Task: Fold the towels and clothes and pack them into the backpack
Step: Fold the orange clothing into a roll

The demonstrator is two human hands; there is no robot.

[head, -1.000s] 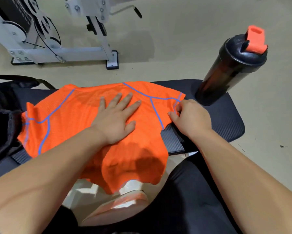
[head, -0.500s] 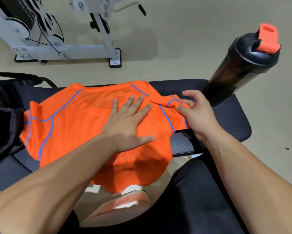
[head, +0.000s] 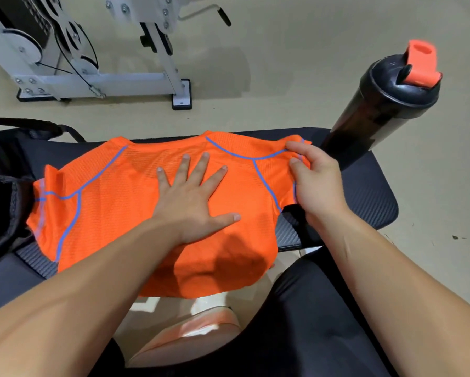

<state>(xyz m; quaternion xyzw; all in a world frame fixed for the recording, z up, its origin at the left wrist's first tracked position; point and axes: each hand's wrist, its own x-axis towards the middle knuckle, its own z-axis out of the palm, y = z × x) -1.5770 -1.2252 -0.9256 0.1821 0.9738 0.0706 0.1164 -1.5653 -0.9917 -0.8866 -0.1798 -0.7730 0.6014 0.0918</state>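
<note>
Right hand has re-gripped the sleeve since 0.5 s ago, fingers and thumb now pinching the cuff and holding it lifted near the table's far right corner. Left hand lies flat, fingers apart, pinning the orange shirt, which spans the table, hem hanging off the near edge. Folding looks barely begun: next, the sleeve should cross inward over the chest. The backpack sits at the left edge.

I see the black padded counter carrying an orange shirt spread across it and a dark shaker bottle standing near its right end.
</note>
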